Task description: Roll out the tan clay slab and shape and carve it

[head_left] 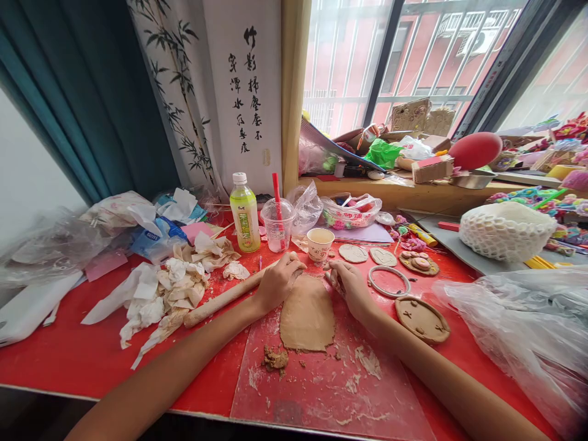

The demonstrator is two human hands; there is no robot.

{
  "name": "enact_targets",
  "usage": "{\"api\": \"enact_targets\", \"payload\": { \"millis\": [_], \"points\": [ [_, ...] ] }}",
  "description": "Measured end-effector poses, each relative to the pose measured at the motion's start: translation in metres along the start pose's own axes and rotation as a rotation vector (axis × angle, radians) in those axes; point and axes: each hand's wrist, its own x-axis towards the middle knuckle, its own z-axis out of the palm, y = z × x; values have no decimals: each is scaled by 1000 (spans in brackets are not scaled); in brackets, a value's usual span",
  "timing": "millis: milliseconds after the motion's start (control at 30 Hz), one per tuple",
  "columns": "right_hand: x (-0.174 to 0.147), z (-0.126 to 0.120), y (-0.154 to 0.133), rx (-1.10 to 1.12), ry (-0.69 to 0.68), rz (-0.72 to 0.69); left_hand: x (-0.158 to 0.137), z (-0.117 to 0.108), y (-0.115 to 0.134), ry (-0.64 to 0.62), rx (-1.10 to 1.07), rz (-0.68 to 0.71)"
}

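The left hand and right hand curled near a flat tan clay sheet; whether either pinched anything was unclear.

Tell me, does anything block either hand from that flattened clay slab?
Nothing visible does. The left hand and right hand are both by the far end of the clay slab; the paper cup stands beyond, and the crumbly clay lump lies by its near edge.

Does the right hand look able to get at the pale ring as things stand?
Probably yes: the right hand, near the clay sheet, is just left of the pale ring, and nothing visible covers the ring or blocks it.
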Motion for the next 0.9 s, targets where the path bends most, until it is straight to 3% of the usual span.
{"api": "enact_targets", "payload": {
  "millis": [900],
  "points": [
    [-2,3,-6,-22,15,6,0,4,-7,-36,48,40]
  ]
}}
